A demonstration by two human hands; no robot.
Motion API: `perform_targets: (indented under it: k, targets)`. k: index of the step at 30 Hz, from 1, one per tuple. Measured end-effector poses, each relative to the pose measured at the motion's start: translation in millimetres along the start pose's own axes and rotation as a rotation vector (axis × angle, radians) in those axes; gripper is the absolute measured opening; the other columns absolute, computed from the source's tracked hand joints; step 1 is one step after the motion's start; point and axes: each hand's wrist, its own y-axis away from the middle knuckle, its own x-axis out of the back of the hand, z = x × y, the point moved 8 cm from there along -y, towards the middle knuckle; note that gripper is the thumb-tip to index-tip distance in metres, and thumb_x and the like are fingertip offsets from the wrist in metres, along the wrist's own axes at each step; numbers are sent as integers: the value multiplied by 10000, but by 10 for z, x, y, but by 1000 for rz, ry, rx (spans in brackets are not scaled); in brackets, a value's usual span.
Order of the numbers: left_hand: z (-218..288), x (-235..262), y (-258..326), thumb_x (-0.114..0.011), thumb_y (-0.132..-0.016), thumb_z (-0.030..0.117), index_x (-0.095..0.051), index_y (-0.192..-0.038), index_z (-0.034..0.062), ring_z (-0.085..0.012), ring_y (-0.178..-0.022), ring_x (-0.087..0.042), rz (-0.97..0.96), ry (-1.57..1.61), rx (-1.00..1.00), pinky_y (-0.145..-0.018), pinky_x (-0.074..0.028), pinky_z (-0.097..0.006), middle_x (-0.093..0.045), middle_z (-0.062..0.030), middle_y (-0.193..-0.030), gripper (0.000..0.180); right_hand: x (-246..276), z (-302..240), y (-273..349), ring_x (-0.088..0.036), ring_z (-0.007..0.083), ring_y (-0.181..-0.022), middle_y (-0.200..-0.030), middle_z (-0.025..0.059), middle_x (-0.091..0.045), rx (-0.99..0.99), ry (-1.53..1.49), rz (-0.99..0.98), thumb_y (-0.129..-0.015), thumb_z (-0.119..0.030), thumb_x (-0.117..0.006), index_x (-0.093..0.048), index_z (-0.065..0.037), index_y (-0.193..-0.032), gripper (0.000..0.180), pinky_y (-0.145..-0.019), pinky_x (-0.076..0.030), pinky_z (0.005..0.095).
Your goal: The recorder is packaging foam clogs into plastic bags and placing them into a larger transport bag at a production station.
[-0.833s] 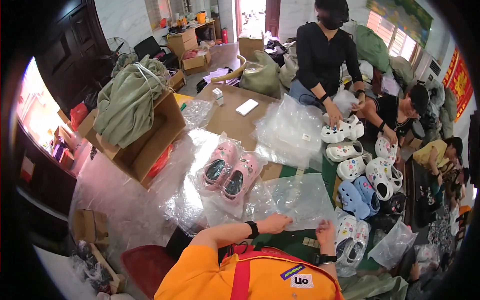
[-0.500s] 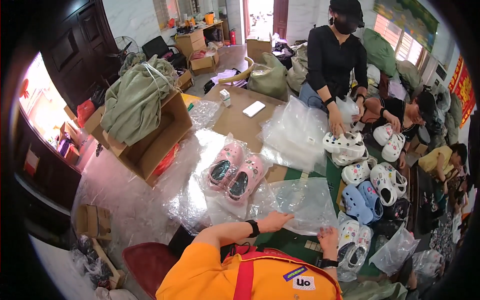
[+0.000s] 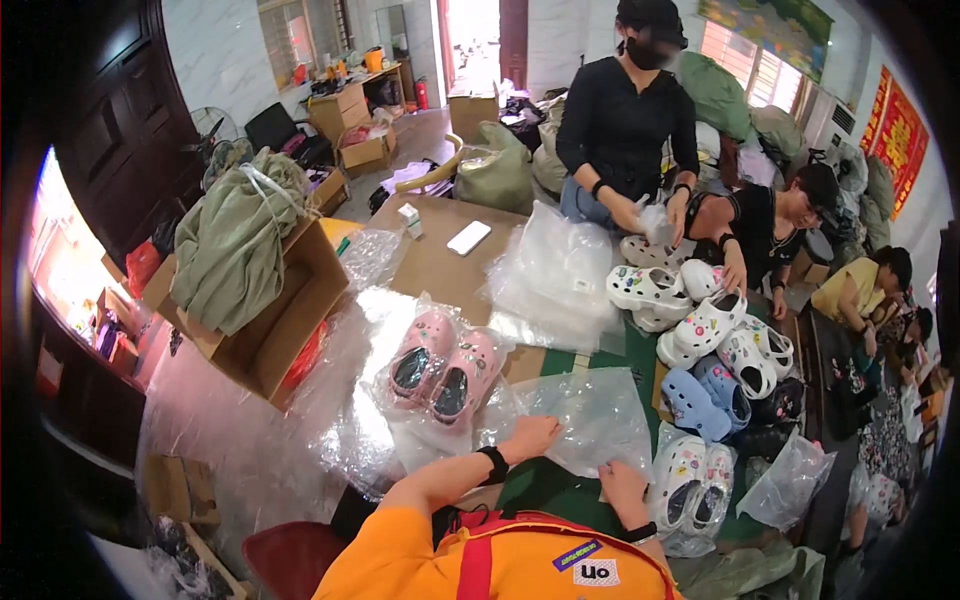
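Head view shows a clear plastic bag (image 3: 590,425) lying flat on the tabletop (image 3: 440,265), long axis left to right, between both hands. Left hand (image 3: 530,437) presses its near-left edge with curled fingers; right hand (image 3: 622,490) pinches the near-right corner.

One head-worn fisheye view, looking steeply down and forward over a packing tabletop (image 3: 450,265).

The camera sits above the wearer's orange shoulders (image 3: 400,560), which fill the lower edge, so the nearest ground is the clear plastic bag (image 3: 590,425) just ahead of the left hand (image 3: 530,437) and right hand (image 3: 625,490). It faces across the tabletop toward a standing person in black (image 3: 625,120) on the far side and an open doorway beyond. The wide lens bends the cardboard box (image 3: 290,310) at the left and the wall at the right toward a dark round rim. No second view overlaps it.
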Motion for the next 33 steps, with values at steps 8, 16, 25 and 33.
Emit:
perform_targets:
  k: [8,16,25,33]
  targets:
    - [224,230,95,-448,-838,280,-510,-729,32,-366,-658,-517,71,113,-309,-576,-396,-445,-532,-185,-688,278,552,-206,-13,-204,372,-1215,-1269,138,-337,302,148,583,-662,-239,-619,-641,-152,-727,111,-930,-155,582]
    - [-2,65,121,-423,-847,335,-544,-842,35,-368,-764,-536,-159,197,-166,-648,-411,-438,-559,-208,-806,324,-45,863,-324,-440,341,-1018,-1131,135,-461,-60,-315,267,-699,-198,-597,-615,-101,-876,203,-809,-382,432]
    - [-1539,-42,534,-501,-753,264,-532,-1005,71,-351,-924,-514,8,-154,284,-759,-418,-457,-543,-169,-987,319,579,468,-103,-478,327,-942,-1040,163,-479,55,-227,640,-696,-25,-508,-438,-75,-1188,499,-779,-394,361]
    - [-1043,359,475,-508,-714,151,-572,-907,71,-313,-956,-460,194,-125,-23,-784,-363,-466,-497,-140,-977,219,822,361,-268,-470,342,-875,-959,197,-484,127,-299,535,-697,-2,-499,-485,-6,-1091,394,-754,-387,364]
